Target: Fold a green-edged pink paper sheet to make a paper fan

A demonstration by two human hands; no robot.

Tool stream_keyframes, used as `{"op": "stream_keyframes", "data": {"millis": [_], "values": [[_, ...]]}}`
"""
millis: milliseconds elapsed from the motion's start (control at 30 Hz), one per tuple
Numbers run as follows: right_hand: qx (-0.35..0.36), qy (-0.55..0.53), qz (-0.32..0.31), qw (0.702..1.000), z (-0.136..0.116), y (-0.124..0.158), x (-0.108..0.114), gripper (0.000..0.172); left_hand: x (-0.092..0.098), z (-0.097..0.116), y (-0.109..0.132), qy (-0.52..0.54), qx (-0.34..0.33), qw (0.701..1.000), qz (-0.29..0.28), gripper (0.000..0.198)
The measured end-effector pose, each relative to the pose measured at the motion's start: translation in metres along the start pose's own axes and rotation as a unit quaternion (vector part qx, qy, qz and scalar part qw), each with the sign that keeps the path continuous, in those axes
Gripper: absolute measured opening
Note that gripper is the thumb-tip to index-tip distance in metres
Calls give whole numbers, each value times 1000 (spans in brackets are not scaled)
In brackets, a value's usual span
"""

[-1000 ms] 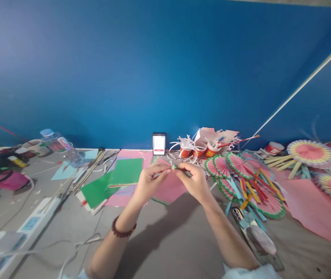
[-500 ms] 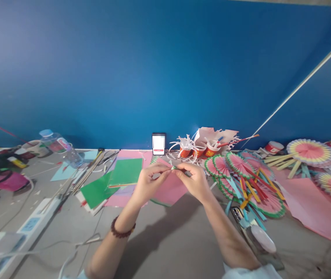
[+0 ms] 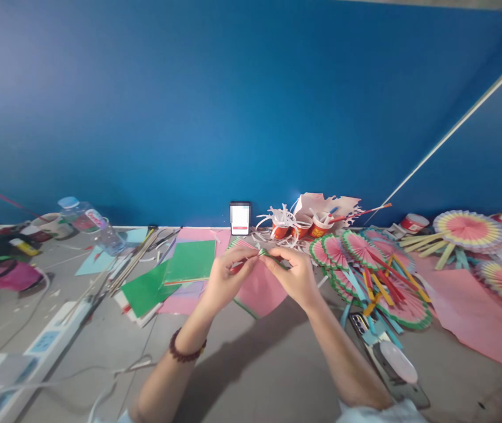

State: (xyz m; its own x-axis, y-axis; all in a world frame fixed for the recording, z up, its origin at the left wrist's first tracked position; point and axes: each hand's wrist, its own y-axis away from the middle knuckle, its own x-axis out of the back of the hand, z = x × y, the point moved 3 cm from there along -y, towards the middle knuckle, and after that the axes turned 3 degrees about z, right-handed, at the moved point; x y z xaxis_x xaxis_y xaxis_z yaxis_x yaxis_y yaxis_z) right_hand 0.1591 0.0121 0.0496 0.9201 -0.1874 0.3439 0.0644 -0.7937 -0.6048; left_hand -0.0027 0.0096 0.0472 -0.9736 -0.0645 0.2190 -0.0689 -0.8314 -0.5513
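Note:
A pink paper sheet with green edges [image 3: 262, 291] hangs below my hands, and a narrow pleated part of it shows just beyond my fingertips. My left hand [image 3: 232, 275] pinches the folded edge between thumb and index finger. Close beside it, my right hand [image 3: 290, 271] pinches the same folded edge, the fingertips of both hands nearly touching. The fingers cover most of the fold.
Green sheets [image 3: 191, 261] lie on the left. A phone [image 3: 240, 218] leans on the blue wall beside red cups [image 3: 320, 226]. Finished paper fans [image 3: 365, 249] and a white mouse [image 3: 398, 362] are on the right. A bottle [image 3: 86, 218] and power strip [image 3: 43, 346] are at left.
The pink paper below my hands has swung slightly, its lower corner now pointing further down. My hands keep nearly the same place and pinch.

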Motion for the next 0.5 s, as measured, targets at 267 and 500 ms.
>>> {"op": "stream_keyframes", "data": {"millis": [267,500], "values": [[9,-1,-1,1000,-5,3,-1,16,2,5,0,-27,-21,999,3,17],[-14,-21,-7,1000,-3,4,-3,16,1,2,1,-6,10,1000,17,17]]}}
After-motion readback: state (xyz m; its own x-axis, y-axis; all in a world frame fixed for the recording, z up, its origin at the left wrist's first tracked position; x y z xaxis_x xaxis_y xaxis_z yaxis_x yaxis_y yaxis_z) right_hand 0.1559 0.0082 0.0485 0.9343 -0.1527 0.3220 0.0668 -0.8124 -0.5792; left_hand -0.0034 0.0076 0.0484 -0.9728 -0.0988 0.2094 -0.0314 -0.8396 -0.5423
